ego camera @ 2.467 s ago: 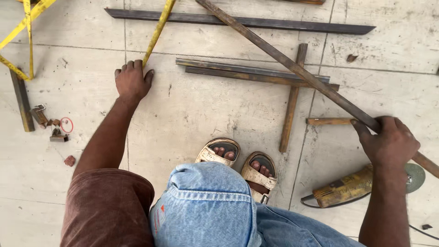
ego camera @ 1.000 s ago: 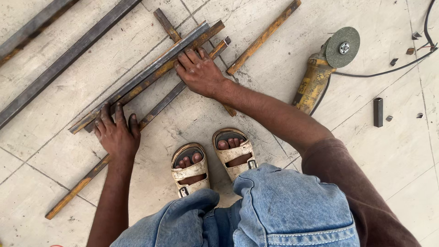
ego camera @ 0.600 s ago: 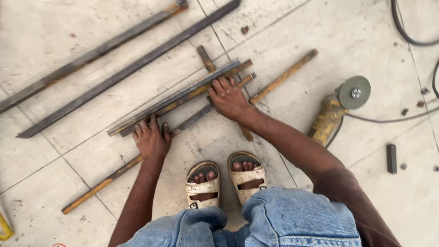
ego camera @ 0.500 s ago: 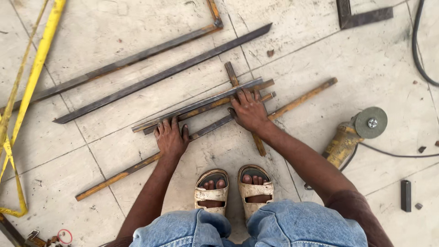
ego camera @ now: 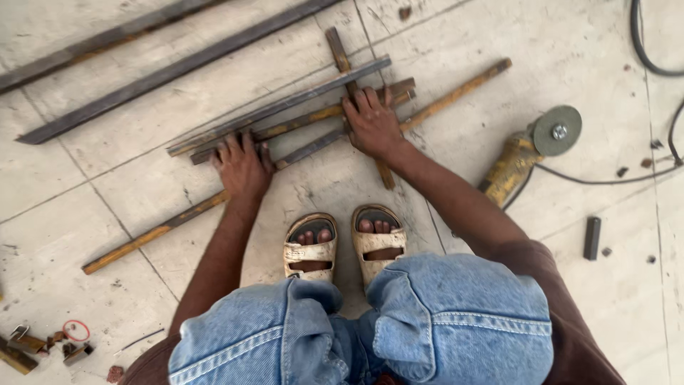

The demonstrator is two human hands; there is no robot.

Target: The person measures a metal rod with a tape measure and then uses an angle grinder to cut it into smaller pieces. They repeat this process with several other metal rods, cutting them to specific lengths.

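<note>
- Whereas half a second ago a yellow frame showed at the left edge and the view took in more floor, the view now sits closer over the hands, and the yellow frame is out of sight.
- Both hands have kept their places on the bundle of bars, and the sandalled feet [ego camera: 345, 242] stand as before, just below it.
- Left hand [ego camera: 243, 167]: fingers spread wide, palm down, pressing flat on the lower-left part of the rusty metal bars [ego camera: 299, 121]; it grips nothing.
- Right hand [ego camera: 372, 124]: also open and flat, fingers fanned over the upper-right part of the same bars, where a short crosswise bar [ego camera: 340, 51] passes under them.
- These bars lie side by side on the tiled floor [ego camera: 107, 192], slanting from lower left up to upper right: a grey angle bar on the far side, a rust-orange one against it, a darker one nearest the feet.
- One long rusty rod [ego camera: 142, 239] runs on past the left hand toward the lower left.
- Two longer dark bars [ego camera: 178, 68] lie apart, farther up the floor.
- An angle grinder [ego camera: 531, 150] with its disc up rests to the right, its cable trailing off.
</note>
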